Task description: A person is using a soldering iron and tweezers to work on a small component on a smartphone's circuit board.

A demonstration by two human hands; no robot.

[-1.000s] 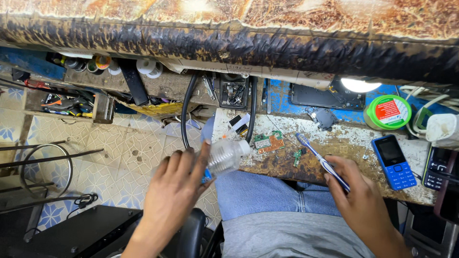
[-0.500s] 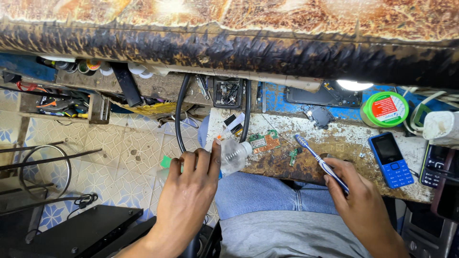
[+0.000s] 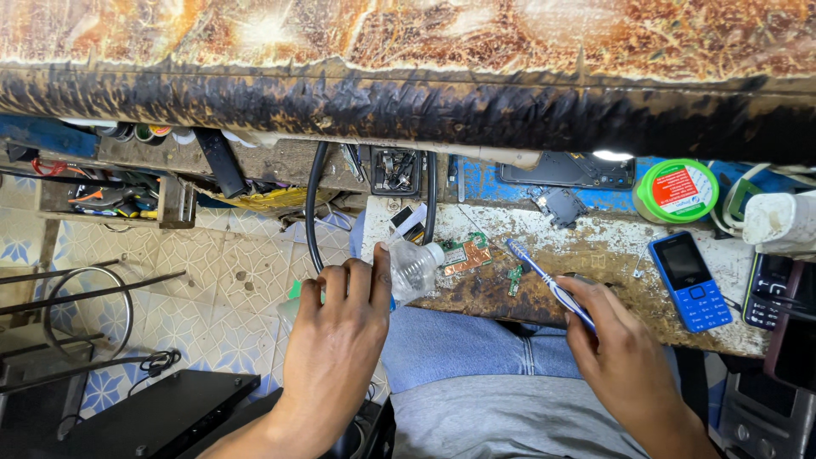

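two hands at the near edge of a stained workbench (image 3: 646, 246)

left hand (image 3: 340, 331) curls its fingers (image 3: 357, 285) round a small clear plastic bottle (image 3: 414, 265) (white cap pointing right); right hand (image 3: 616, 348) pinches a blue-and-white toothbrush (image 3: 544, 282), bristles near a small green circuit board (image 3: 464, 252).

The bottle (image 3: 414, 268) in the left hand (image 3: 340, 340) is clear, glossy plastic. The toothbrush (image 3: 548, 285) in the right hand (image 3: 625, 357) is smooth blue-and-white plastic, over a rough, stained wooden bench (image 3: 595, 246) and a glossy blue plastic phone (image 3: 690, 280).
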